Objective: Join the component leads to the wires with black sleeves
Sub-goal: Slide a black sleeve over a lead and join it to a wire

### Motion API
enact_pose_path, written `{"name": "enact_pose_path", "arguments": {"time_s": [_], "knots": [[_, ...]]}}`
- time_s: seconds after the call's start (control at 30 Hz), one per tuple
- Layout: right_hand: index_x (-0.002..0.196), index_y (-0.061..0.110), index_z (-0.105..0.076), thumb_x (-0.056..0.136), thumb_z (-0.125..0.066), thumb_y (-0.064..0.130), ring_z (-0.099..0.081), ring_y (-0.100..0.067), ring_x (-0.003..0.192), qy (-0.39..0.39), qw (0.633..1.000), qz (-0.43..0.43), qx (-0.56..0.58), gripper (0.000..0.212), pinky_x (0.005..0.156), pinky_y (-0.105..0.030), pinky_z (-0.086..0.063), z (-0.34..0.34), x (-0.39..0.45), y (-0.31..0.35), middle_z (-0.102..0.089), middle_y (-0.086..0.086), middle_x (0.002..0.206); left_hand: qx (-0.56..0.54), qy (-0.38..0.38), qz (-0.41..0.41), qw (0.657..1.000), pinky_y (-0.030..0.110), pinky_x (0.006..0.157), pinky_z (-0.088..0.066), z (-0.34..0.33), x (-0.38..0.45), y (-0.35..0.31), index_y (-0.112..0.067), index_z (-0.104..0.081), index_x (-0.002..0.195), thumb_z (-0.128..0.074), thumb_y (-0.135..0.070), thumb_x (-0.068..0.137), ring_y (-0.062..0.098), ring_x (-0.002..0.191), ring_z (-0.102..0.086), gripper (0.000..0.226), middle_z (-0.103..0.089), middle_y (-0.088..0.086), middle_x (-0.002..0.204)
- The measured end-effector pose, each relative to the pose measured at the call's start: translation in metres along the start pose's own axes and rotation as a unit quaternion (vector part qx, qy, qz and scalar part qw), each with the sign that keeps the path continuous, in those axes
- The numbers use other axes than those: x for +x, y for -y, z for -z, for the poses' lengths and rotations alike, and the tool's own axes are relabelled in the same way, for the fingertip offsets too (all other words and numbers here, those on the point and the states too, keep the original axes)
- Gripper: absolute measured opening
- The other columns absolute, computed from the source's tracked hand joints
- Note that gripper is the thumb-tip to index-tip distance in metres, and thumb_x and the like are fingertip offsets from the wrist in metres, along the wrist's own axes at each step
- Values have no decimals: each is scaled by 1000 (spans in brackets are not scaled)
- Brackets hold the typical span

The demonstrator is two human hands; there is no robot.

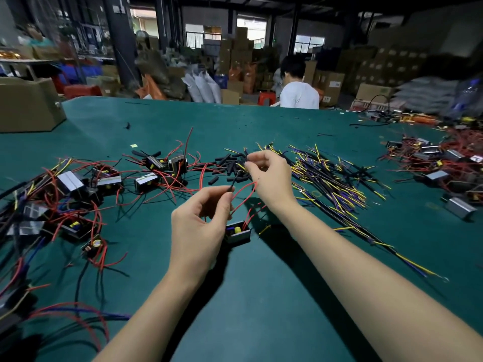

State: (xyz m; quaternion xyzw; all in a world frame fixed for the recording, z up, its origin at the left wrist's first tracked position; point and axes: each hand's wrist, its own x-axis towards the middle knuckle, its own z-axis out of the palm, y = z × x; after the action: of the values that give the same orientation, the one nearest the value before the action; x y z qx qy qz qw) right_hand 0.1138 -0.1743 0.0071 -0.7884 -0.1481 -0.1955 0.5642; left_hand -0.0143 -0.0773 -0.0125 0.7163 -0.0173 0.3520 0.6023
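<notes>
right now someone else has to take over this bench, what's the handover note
Left hand: pinches a thin black-sleeved lead end between thumb and fingertips, above the small boxed component on the green mat.
Right hand: fingers pinch a small dark piece, apparently a sleeve, over the loose black sleeves.
Red leads arc from the component up between the hands.
Yellow and purple wires lie to the right.
Done: cannot tell if this joint is finished.
Left: many components with red leads on the left; another pile far right.
</notes>
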Motion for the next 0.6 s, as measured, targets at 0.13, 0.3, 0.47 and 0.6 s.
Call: {"name": "enact_pose_path", "arguments": {"time_s": [0.13, 0.3, 0.47, 0.6], "knots": [[96, 11, -73, 86, -66, 12, -59, -9, 77, 119, 983, -33, -138, 13, 76, -20, -43, 10, 2, -7, -65, 3, 81, -48, 1, 45, 998, 20, 54, -49, 3, -1, 0, -18, -66, 87, -58, -9, 93, 12, 52, -61, 13, -64, 3, 69], [90, 13, -72, 81, -72, 15, -58, -14, 74, 192, 957, -26, -217, 10, 62, -16, -41, 19, 11, -6, -65, -2, 78, -54, -30, 54, 997, 20, 54, -49, 7, 2, -1, -11, -63, 91, -55, -10, 95, 13, 51, -60, 9, -64, 2, 70], [73, 16, -70, 85, -68, 37, -48, -12, 60, 204, 942, -46, -261, 24, 49, -14, -35, 28, 33, -8, -58, -2, 64, -48, -51, 53, 996, 24, 56, -51, 7, 5, 2, -11, -64, 93, -54, -12, 95, 14, 53, -60, 11, -62, -5, 67], [83, 13, -73, 88, -64, 21, -54, -19, 78, 140, 950, -62, -274, 13, 71, -23, -41, 16, 52, -20, -62, -5, 81, -47, -61, 54, 996, 26, 56, -50, 6, 7, 3, -15, -64, 89, -55, -11, 95, 14, 51, -58, 11, -61, -4, 67]]}}
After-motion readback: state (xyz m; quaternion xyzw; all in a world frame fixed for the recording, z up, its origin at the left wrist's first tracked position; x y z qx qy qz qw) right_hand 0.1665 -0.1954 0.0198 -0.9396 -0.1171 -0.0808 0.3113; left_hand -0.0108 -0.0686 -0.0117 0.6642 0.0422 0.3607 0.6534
